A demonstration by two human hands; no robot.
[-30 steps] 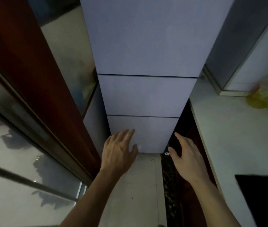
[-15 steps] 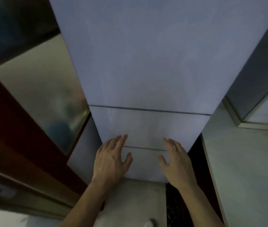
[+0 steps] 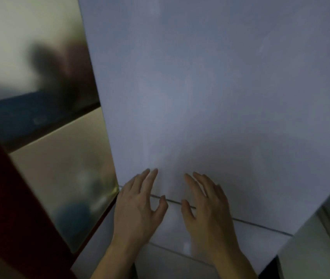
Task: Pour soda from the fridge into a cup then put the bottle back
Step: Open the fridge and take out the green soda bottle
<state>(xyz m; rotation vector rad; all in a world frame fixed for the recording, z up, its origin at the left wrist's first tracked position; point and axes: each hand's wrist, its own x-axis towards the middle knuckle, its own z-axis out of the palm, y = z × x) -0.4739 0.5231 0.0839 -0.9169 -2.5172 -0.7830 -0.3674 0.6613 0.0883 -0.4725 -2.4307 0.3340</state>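
A tall pale grey fridge [image 3: 210, 87] fills the middle of the head view, its doors closed, with a dark seam between the upper door and the drawer below. My left hand [image 3: 137, 210] and my right hand [image 3: 206, 210] are raised side by side in front of that seam, fingers spread and pointing up, holding nothing. Whether the fingertips touch the door I cannot tell. No soda bottle or cup is in view.
A dark red wooden frame [image 3: 8, 198] with a frosted glass panel [image 3: 67, 178] stands close on the left of the fridge. A pale countertop [image 3: 317, 248] and a wall edge sit at the lower right. The picture is dim and blurred.
The view has tilted up and closer to the fridge. Both hands have risen from the bottom drawer to the seam under the upper door and come closer together.
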